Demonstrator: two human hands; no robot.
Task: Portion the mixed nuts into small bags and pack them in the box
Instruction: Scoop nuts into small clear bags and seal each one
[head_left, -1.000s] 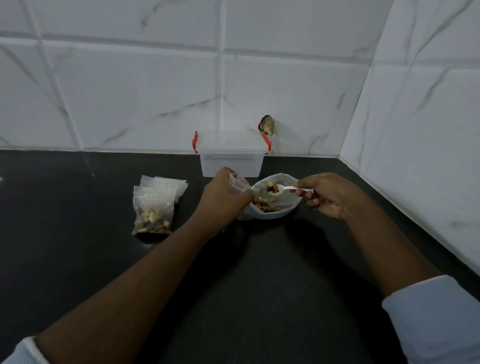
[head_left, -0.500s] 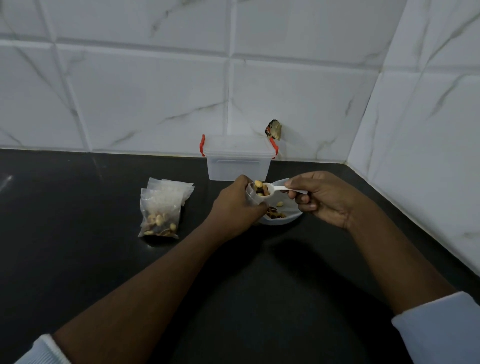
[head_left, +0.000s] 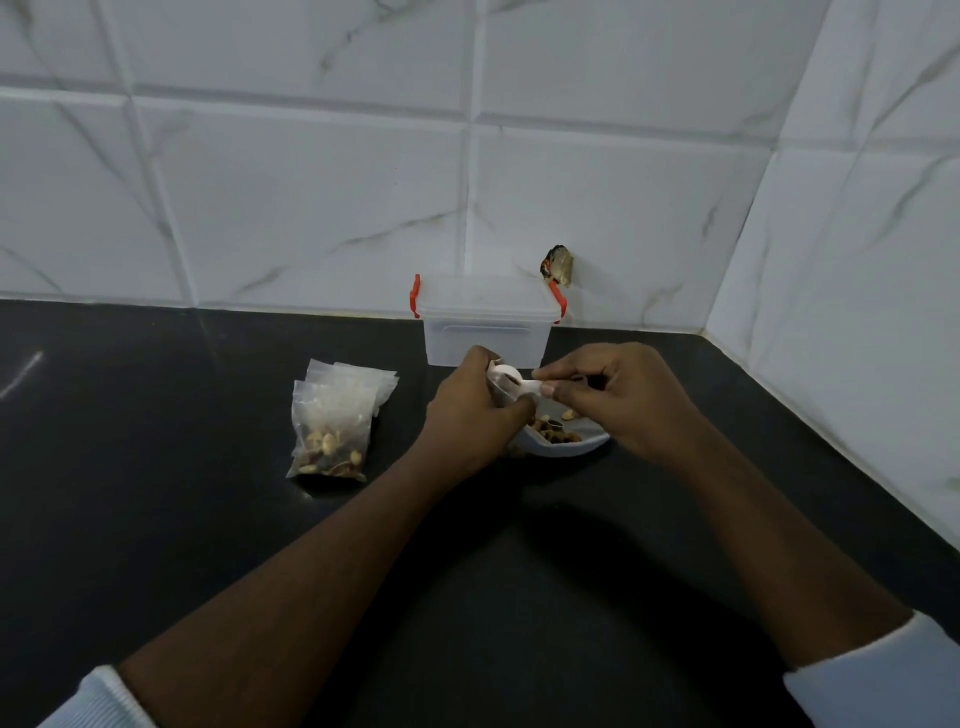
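Observation:
My left hand (head_left: 470, 410) grips a small clear bag (head_left: 500, 391) upright over the counter, its mouth facing right. My right hand (head_left: 618, 397) pinches the handle of a white plastic spoon (head_left: 514, 379), whose bowl is turned over at the bag's mouth. Just below both hands sits a white bowl (head_left: 571, 447) with mixed nuts (head_left: 553, 431) in it, partly hidden by my fingers. A clear plastic box (head_left: 485, 332) with a lid and red clips stands behind, against the wall. To the left lies a filled bag of nuts (head_left: 330, 439) on a pile of empty bags (head_left: 358, 384).
The black counter (head_left: 156, 467) runs to a white tiled wall behind and another tiled wall on the right, forming a corner. A small dark object (head_left: 558, 266) sticks to the back wall above the box.
The spoon, loaded with nuts over the bowl, has been carried left to the bag's mouth and tipped over. My left hand kept its hold on the bag.

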